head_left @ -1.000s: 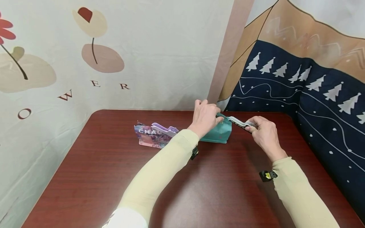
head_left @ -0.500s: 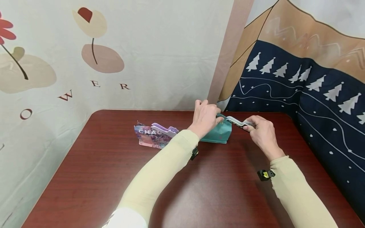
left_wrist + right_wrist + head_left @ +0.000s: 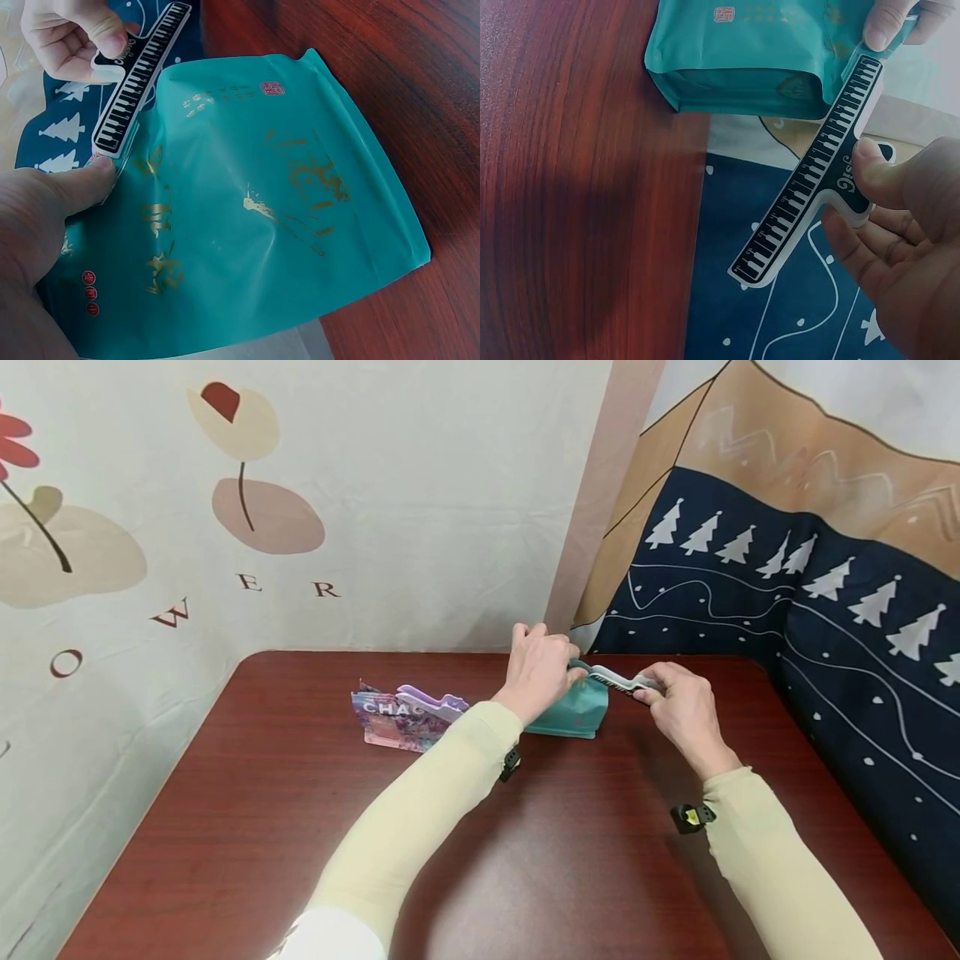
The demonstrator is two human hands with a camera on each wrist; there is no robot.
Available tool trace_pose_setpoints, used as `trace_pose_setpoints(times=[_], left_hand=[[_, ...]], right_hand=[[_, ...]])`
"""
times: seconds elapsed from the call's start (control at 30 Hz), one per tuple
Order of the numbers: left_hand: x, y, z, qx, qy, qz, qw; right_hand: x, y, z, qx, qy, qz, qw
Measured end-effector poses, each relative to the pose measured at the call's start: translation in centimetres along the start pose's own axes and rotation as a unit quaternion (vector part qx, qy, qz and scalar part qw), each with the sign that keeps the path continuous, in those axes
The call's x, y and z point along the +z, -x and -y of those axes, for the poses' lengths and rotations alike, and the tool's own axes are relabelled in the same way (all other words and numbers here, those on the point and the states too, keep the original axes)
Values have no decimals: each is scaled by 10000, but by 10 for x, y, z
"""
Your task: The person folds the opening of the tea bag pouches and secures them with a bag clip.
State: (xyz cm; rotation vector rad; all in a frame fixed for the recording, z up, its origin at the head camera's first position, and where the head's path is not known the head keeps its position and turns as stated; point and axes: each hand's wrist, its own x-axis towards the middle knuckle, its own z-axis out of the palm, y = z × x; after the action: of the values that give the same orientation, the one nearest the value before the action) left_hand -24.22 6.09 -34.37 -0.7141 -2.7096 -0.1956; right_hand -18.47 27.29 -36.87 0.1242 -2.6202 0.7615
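Observation:
A teal pouch [image 3: 573,712] with gold lettering stands near the back of the table. My left hand [image 3: 540,667] pinches its folded top edge; the thumb lies on the fold in the left wrist view. From the right, my right hand [image 3: 684,708] holds a clip [image 3: 810,169] printed with black-and-white piano keys, thumb and fingers pinching its handle. One end of the clip reaches the pouch's top corner, close to the left thumb, in the right wrist view. Whether the clip's jaws straddle the fold there, I cannot tell.
Left of the pouch stands a pink-purple bag [image 3: 390,727] with a lilac clip [image 3: 431,700] at its top, partly hidden behind the left forearm. The reddish-brown table [image 3: 585,860] ends against cloth-covered walls at the back and right.
My right hand has shifted a little left, carrying the piano-key clip further onto the pouch's top corner. The left hand and both bags have stayed in place.

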Motion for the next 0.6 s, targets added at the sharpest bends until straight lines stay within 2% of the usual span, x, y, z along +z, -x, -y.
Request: trace_pose_setpoints(times=[0.6], left_hand=[[-9, -3, 3, 16, 510, 321, 9982]], right_hand=[[5, -5, 7, -154, -163, -131, 9997]])
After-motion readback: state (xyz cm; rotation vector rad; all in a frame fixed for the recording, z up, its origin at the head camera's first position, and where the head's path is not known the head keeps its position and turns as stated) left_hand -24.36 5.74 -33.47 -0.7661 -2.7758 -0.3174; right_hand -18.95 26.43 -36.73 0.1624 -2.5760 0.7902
